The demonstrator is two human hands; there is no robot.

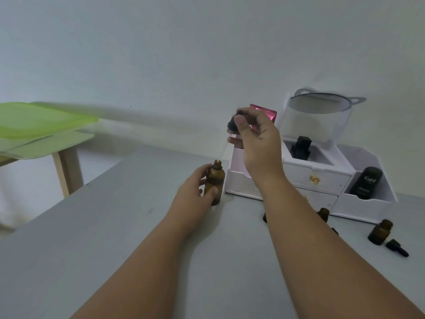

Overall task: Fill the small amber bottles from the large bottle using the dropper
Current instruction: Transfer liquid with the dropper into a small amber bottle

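My left hand (pixel 195 189) grips the large amber bottle (pixel 215 181), which stands upright and uncapped on the grey table (pixel 115 226). My right hand (pixel 255 139) holds the dropper (pixel 232 125) by its black bulb, tilted, above the bottle. The thin glass tube slants down to the bottle's mouth. Small amber bottles stand at the right: one (pixel 380 231) near the table's right side, another (pixel 323 214) beside my right forearm, and a third (pixel 265 217) mostly hidden behind that forearm.
A black dropper cap (pixel 396 247) lies by the rightmost small bottle. A white drawer organiser (pixel 315 178) stands at the back right with a mirror (pixel 322 104), a pink box (pixel 264 112) and black containers. A green-topped table (pixel 39 132) is at the left.
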